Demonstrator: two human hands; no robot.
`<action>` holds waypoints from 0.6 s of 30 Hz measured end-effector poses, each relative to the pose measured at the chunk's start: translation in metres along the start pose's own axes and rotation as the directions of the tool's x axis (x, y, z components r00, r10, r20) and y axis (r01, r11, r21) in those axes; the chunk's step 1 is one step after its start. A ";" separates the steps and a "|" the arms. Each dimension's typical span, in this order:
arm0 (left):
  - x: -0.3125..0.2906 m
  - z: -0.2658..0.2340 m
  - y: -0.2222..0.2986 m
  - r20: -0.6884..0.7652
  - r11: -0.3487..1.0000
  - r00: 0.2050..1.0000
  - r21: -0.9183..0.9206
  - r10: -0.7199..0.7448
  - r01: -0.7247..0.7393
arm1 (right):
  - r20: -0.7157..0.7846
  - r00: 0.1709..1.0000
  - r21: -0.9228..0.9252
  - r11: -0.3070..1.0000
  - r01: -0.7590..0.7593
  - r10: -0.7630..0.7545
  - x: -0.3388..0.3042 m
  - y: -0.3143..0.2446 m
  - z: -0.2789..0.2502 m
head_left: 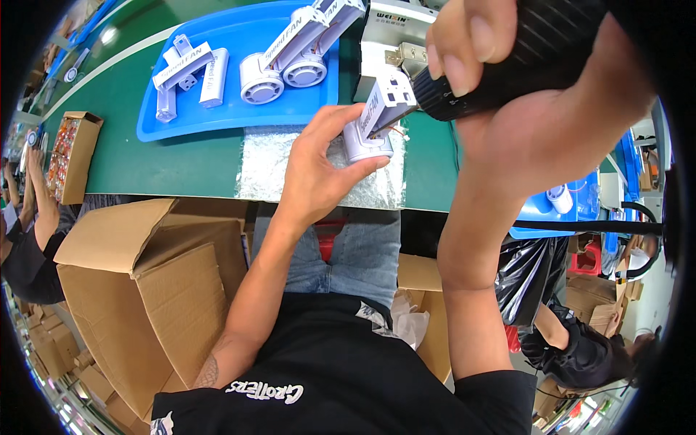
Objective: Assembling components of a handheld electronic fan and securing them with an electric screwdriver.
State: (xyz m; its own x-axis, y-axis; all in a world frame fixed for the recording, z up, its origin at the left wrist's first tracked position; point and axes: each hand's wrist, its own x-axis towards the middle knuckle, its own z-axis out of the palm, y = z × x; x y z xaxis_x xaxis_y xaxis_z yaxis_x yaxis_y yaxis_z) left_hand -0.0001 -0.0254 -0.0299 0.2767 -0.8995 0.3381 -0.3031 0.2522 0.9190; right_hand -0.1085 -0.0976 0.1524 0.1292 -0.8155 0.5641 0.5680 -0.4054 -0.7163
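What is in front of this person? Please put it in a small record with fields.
Left hand: grips a white plastic piece near its rounded base
Right hand: holds a black handheld tool angled toward that piece
Blue tray: more white parts, two with round bases
Work surface: green table with a crinkled silvery sheet
Below: open cardboard box

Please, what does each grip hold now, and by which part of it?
The left grip holds a white plastic fan by its cylindrical end. The right grip holds a black, ribbed, cylindrical driver-like tool around its body.
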 end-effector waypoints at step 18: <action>0.007 0.011 0.015 0.014 0.967 0.994 -0.231 -0.105 0.105 | 0.020 0.943 -0.111 0.936 0.333 -0.333 0.067 0.006 -0.039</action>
State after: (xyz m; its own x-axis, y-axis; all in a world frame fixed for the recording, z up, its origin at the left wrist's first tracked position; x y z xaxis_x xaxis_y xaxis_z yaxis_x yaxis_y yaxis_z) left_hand -0.0123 -0.0316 -0.0157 0.2939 -0.9259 0.2372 -0.0532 0.2320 0.9713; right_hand -0.1281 -0.1710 0.1701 -0.0510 -0.6258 0.7783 0.4850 -0.6968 -0.5285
